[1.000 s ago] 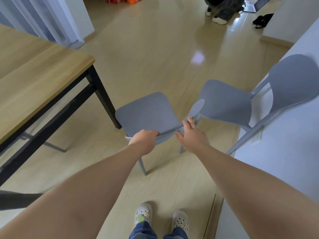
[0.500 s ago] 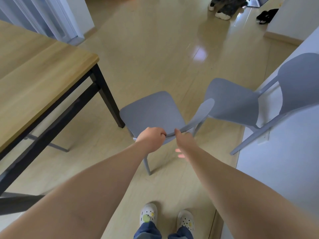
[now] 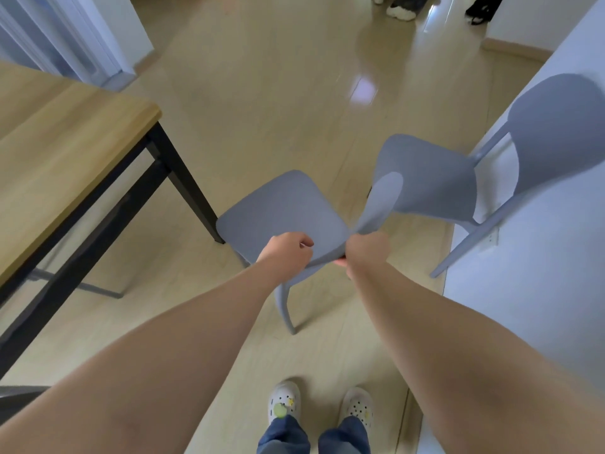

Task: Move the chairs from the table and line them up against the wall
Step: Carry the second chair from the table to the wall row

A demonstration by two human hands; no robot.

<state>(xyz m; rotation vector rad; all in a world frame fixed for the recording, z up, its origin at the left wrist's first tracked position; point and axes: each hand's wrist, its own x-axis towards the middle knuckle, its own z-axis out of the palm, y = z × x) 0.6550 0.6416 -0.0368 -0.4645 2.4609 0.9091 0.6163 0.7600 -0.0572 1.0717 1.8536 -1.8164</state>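
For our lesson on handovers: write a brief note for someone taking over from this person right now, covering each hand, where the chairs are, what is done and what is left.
Left hand: closed on the near edge of the held chair.
Right hand: closed on the same chair, at the base of its backrest.
Held chair: between the table and the wall, one leg seen reaching the floor; I cannot tell if it rests there.
Second chair: already by the wall, backrest towards it.
Done: one chair placed.
Left: probably set the held chair beside the second one, back towards the wall. Other chairs are out of sight.
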